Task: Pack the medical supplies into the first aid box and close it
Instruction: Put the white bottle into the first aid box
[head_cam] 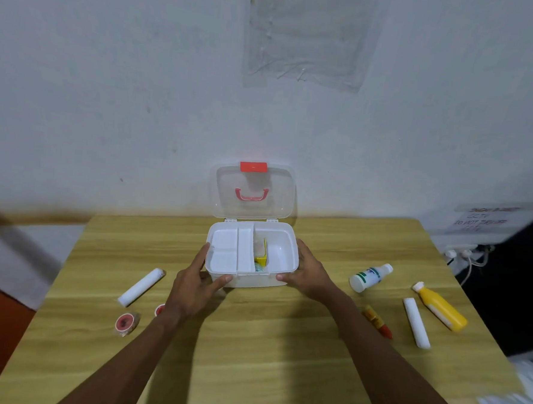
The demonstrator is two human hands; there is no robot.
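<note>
Both forearms reach in from the lower frame, hands clasping the open first aid box [252, 257] at frame centre: packing barely begun

The left hand [196, 286] grips the box's near-left corner, fingers wrapped on the front wall; the right hand [309, 274] holds the right side, thumb on the front. The clear lid [253, 190] stands upright with its red latch [253, 167] uppermost. Inside, only a yellow packet [261, 255] and something pale below it show; the tray compartments appear bare. Still out on the table [250, 341]: left of centre, a white roll [141, 287] and two tape rolls [125, 323]; right of centre, a white bottle [370, 277], a yellow bottle [440, 306], a small tube [378, 321] and a second white roll [416, 322]. Judged: most supplies unpacked, closing not yet due
</note>
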